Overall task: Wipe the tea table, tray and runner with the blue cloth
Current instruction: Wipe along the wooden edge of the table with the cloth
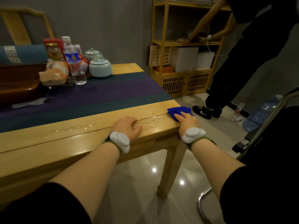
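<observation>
The light wooden tea table fills the left half of the view. A purple runner with teal borders lies along it. A dark brown wooden tray sits at the far left. Water streaks glisten on the near wooden strip. My left hand rests flat on the near edge, fingers spread, holding nothing. My right hand presses the blue cloth down at the table's right corner; part of the cloth hangs over the edge under my wrist.
A water bottle, pale green lidded jars, a glass jar and wrapped food crowd the far left of the runner. Another person stands at a yellow shelf to the right. A large water jug and metal chair frame stand on the tiled floor.
</observation>
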